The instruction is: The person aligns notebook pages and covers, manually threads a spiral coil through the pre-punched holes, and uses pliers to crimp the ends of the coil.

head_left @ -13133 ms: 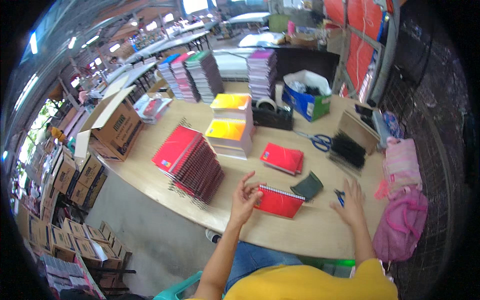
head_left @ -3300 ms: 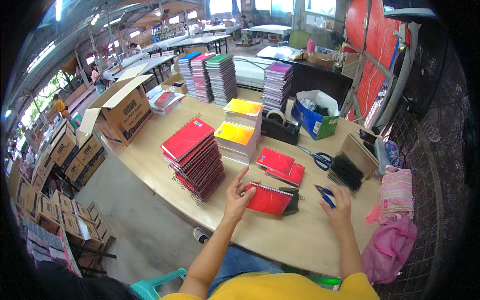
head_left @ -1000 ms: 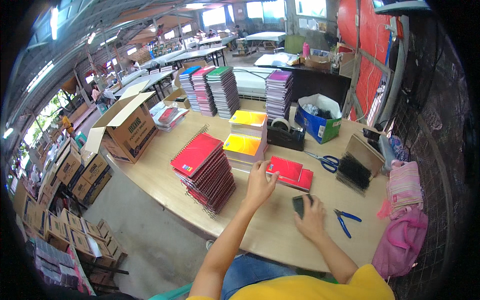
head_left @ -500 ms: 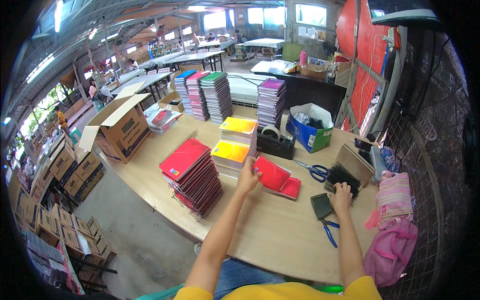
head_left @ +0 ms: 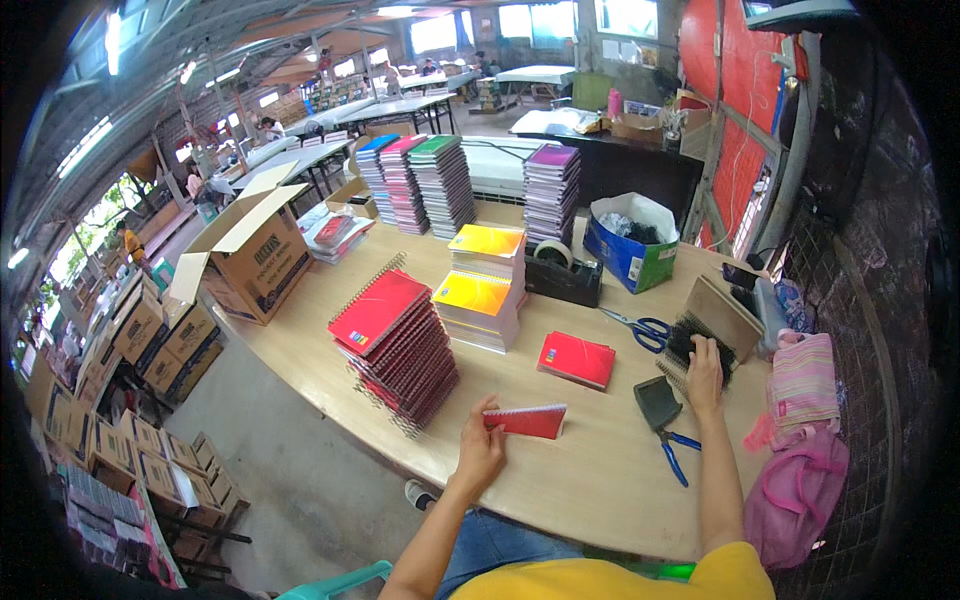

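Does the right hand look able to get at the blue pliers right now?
Probably yes: the right hand is at the black coils, and the handles of the blue pliers lie uncovered beside the forearm.

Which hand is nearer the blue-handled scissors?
Right. The right hand is at the black spiral coils, just right of the blue-handled scissors; the left hand, holding a red spiral notebook, is farther off, left of them, toward the person.

Smooth table point(head_left: 570, 500): rough coils point(head_left: 682, 345) at three o'clock, cloth bag point(head_left: 803, 490) four, glossy pad point(head_left: 537, 422) six, matt cardboard box point(head_left: 265, 262) ten.
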A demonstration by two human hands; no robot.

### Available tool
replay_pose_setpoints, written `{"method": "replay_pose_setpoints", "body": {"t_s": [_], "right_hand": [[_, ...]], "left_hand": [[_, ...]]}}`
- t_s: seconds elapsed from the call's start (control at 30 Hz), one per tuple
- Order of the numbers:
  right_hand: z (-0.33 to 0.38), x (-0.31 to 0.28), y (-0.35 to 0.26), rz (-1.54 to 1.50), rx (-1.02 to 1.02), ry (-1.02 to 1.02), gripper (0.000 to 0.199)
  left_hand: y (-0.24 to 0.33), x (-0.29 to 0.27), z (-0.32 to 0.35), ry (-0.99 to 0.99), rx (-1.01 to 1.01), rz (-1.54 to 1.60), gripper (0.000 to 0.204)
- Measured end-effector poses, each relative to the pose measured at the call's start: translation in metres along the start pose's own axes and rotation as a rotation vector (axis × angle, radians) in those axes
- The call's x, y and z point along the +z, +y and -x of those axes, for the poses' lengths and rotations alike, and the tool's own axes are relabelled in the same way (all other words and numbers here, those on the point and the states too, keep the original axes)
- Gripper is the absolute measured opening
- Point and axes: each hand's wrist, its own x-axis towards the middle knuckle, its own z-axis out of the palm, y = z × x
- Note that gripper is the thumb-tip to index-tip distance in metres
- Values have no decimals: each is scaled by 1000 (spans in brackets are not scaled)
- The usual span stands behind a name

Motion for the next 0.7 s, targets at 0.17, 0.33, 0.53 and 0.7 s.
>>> {"method": "replay_pose_setpoints", "body": {"t_s": [0.17,0.33,0.53,0.7], "right_hand": [[18,-33,-105,-433,156,-413,44],[89,38,-162,-761,242,-580,44],[82,32,-199,-910,327,-420,26],[92,49,-188,-859,434,-415,20]], "left_hand": [[36,-6,-5,-104,130,-194,49],[27,21,-2,11,28,-40,45],[27,28,-7,-39,1,-31,36],[51,32,-5,-32,-7,26,30]]}}
